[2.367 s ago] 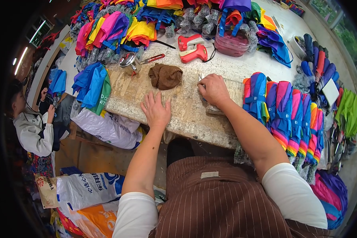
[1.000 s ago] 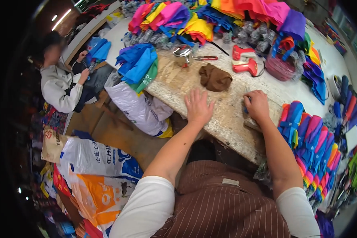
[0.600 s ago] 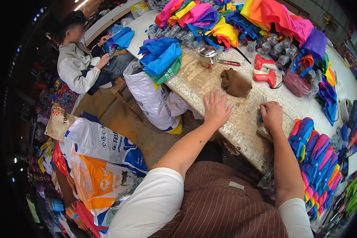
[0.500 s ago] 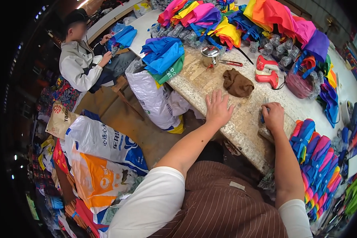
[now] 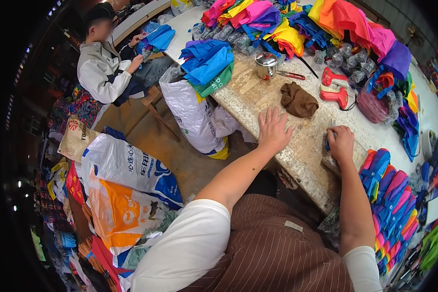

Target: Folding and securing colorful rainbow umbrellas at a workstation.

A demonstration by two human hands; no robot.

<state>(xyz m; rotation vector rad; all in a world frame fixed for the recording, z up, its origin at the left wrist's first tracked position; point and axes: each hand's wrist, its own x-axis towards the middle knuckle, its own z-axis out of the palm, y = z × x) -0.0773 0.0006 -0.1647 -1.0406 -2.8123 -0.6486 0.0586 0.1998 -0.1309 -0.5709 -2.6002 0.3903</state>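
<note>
View swings left, work seems paused

The left hand [image 5: 274, 131] stays flat on the table [image 5: 304, 141], fingers spread apart, gripping nothing. The right hand [image 5: 341, 142] stays curled, clamped on the snips [image 5: 332, 125], whose tips poke out. The cloth [image 5: 299, 100] lies untouched beyond the 2 hands. Only the view has turned, so handling seems paused.

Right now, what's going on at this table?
The person's left hand rests open on the table; the right hand grips a small metal-tipped tool, mostly hidden. A brown cloth lies just beyond the left hand, untouched. At left, a seated co-worker holds blue fabric.
</note>
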